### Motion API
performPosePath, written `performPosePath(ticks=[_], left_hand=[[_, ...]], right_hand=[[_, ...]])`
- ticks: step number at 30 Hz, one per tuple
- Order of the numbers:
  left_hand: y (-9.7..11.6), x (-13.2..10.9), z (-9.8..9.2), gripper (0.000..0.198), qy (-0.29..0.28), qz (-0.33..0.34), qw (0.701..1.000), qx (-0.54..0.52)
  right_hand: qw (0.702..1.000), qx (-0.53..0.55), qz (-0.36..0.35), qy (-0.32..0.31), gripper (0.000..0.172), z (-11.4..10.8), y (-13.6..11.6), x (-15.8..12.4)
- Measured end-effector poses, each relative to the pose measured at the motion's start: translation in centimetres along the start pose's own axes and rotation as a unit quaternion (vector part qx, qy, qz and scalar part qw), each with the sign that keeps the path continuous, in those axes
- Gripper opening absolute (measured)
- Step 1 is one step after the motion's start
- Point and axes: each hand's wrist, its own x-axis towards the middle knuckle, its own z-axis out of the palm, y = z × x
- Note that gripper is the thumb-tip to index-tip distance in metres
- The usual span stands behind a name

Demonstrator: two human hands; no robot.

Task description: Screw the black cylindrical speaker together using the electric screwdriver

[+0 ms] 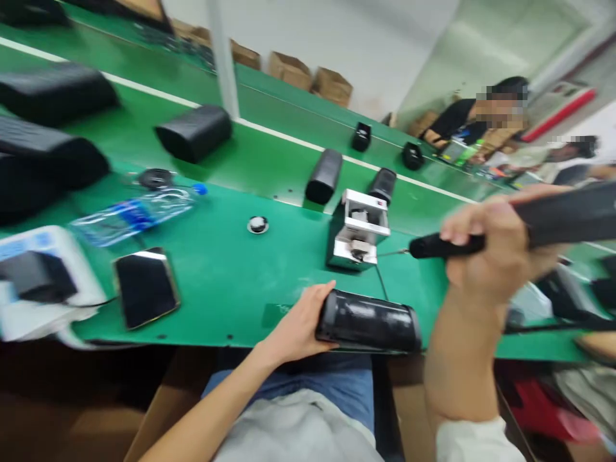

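My left hand (299, 327) grips the left end of a black cylindrical speaker (368, 322) that lies on its side at the near edge of the green bench (226, 282). My right hand (495, 250) is raised at the right, fingers wrapped round a black electric screwdriver (486, 237). Its thin bit points left toward a small metal fixture (359, 234) standing on the bench behind the speaker. The picture is smeared by motion.
A smartphone (145, 287), a lying water bottle (137, 215), a white device (41, 279) and a small round part (258, 224) sit on the left. Several black speaker bodies (325, 175) ride the green conveyor behind. Two other people (486, 119) work at the far right. Cardboard boxes (308, 74) line the wall.
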Motion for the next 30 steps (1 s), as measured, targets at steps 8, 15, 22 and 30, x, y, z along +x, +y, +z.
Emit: performPosePath(ticks=[8,15,22,30], left_hand=[[0.8,-0.2,-0.1,0.125,0.015,-0.001,1.000,0.011],[0.8,-0.3,-0.3,0.120,0.005,-0.016,0.999,0.030],[0.6,-0.3,-0.2,0.116,-0.004,-0.023,0.999,0.033],[0.4,-0.5,-0.2,0.111,-0.005,-0.028,0.999,0.042]], right_hand=[[0.994,-0.050,-0.064,-0.076,0.017,1.7,5.1,0.5],[0.996,-0.076,-0.028,-0.032,0.014,2.7,7.3,0.5],[0.994,-0.102,-0.014,-0.027,0.016,2.2,8.4,0.9],[0.995,-0.065,0.011,-0.080,0.024,0.2,5.7,0.6]])
